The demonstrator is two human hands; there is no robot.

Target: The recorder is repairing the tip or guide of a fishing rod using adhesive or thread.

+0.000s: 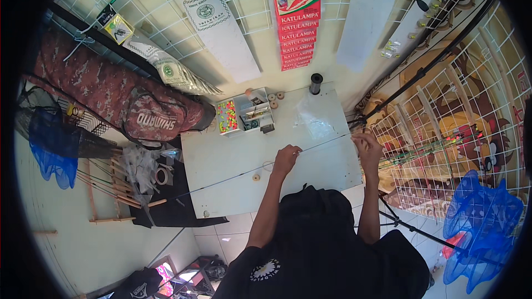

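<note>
A thin dark blue rod (233, 180) stretches diagonally over the white table (210, 149), from the lower left up toward the right edge. My left hand (287, 158) is closed in a pinch on it near the table's middle. My right hand (367, 147) pinches the same rod at the table's right side, fingers raised and curled. Near my left hand lie a small wooden disc (256, 178) and a thin loop (267, 166). Behind are a compartment box (255, 105) with colorful small pieces, several wooden spools (272, 98), a black cylinder (316, 84) and a clear plastic bag (316, 122).
A camouflage rod bag (111, 88), blue nets (52, 160) and wooden racks (116, 194) crowd the left, beside a tape roll (163, 176). A wire grid (471, 94) with rods lines the right. Packets hang from the back grid (252, 0). A black pole (421, 238) crosses lower right.
</note>
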